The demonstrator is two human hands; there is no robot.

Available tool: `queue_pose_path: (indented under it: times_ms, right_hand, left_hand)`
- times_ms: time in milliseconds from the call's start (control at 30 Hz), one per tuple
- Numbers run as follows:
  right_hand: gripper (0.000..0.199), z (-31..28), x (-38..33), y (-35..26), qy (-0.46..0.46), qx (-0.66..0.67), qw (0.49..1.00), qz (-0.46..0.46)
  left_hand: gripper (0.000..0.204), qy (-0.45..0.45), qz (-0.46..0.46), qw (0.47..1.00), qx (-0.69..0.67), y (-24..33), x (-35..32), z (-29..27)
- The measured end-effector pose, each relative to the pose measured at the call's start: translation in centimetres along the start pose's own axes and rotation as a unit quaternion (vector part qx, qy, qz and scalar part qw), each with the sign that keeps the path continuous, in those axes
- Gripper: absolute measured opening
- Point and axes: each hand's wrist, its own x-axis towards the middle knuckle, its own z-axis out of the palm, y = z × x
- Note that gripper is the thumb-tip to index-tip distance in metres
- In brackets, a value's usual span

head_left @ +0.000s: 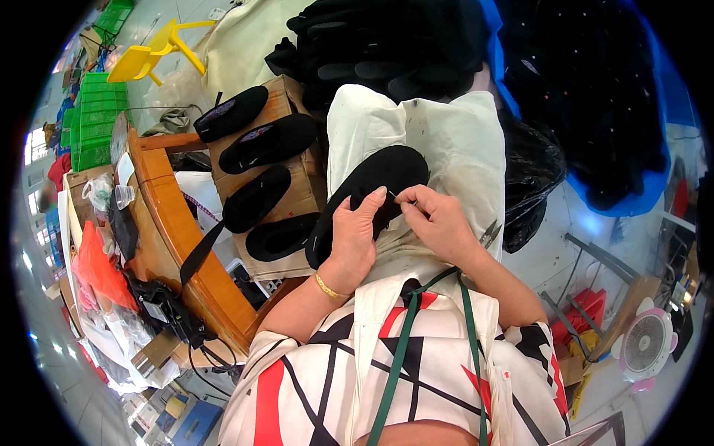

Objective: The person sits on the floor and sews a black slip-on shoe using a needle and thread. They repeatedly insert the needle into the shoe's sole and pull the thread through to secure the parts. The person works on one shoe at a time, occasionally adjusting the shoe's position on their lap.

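A black cloth shoe lies slantwise over the white cloth on my lap. My left hand is closed on its near side, thumb on top and a yellow bracelet at the wrist. Fingertips of my right hand pinch together at the shoe's right edge, close to the left thumb. A thin pale sliver shows at those fingertips, too small to name. Beside my right wrist, a pair of metal snips rests on the white cloth.
Several black shoes, one of them a slipper-like shoe, line a cardboard box on the left, beside a wooden-edged table. Dark shoes pile up ahead. A blue-lined heap stands right, with a fan lower down.
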Motion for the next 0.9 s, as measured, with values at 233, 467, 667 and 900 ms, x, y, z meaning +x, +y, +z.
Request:
queue_pose_path:
  times_ms: [233,467,667,900]
  right_hand:
    - [0.011,-0.3,0.5,-0.9,-0.022,0.030,0.998,0.045]
    - [0.011,0.8,0.1,0.2,0.015,0.020,0.999,-0.026]
    - [0.016,1.1,-0.3,1.3,0.029,0.006,0.996,-0.080]
    - [0.016,1.5,-0.2,1.8,0.047,-0.013,0.991,-0.122]
  left_hand:
    - [0.024,-0.017,0.003,1.000,0.004,-0.8,-0.3,-0.5]
    - [0.016,-0.033,0.010,0.999,-0.023,-0.4,-0.7,-0.3]
    - [0.012,-0.006,-0.005,1.000,-0.009,-0.4,-0.2,-0.7]
    - [0.012,-0.008,-0.003,1.000,0.002,-0.3,0.1,-0.9]
